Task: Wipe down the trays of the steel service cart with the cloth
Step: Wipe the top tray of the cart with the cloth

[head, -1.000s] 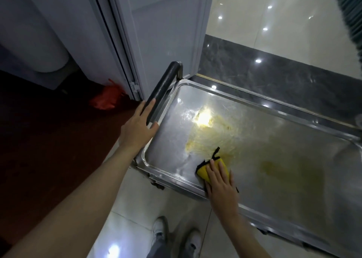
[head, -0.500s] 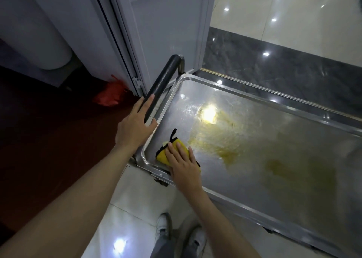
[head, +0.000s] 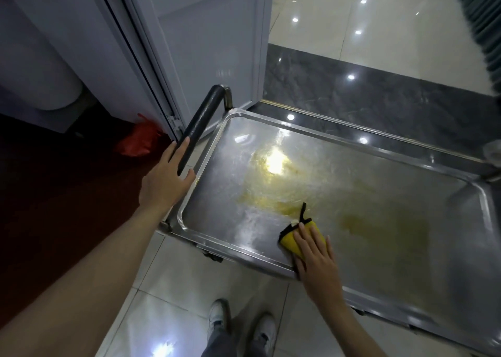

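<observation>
Step in hand: The person is wiping the top tray (head: 406, 261) of the steel cart. It looks like the middle of the job, not the end.

Right hand: The right hand (head: 315, 259) is lying flat on the yellow cloth (head: 291, 238), fingers straight, pressing it down on the tray. The grip is not clenched; the fingers are just pushing.

Left hand: The left hand (head: 165, 179) is resting on the near end of the black cart handle (head: 199, 124), with the fingers laid along it and the thumb by the tray corner. It seems to be keeping the cart from rolling.

Where the cloth is: It is sitting on the tray floor close to the near rim, just below the yellow mess.

What is in the tray: A yellow greasy smear (head: 273, 186) is spreading over the middle, and a fainter patch (head: 385, 221) is lying to the right. Nothing else is showing in the tray.

Next move: The cloth is needing a firm push up through the smear, then across to the faint patch.

Other trays: Any lower trays are hiding under this one, so it is not clear how they are looking.
</observation>
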